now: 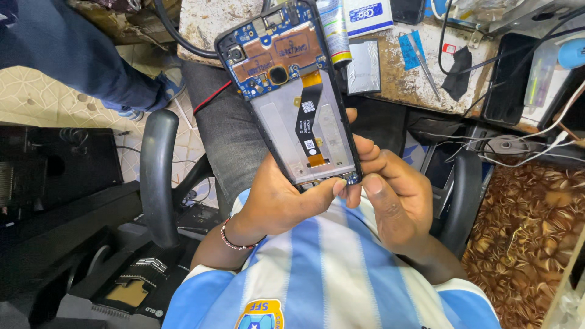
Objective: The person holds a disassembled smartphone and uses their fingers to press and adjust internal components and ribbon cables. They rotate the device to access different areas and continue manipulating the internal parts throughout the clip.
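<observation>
While the opened phone (298, 97) is held above the person's lap with its blue circuit board and orange flex cable showing, the left hand (277, 198) is clamped under its lower end, thumb at the bottom edge, and the right hand (390, 192) grips the lower right side, fingers closed on the frame. Tweezers (423, 61) lie on the worn table (396, 82) beyond

Bright even light, sharp, slight edge distortion.
</observation>
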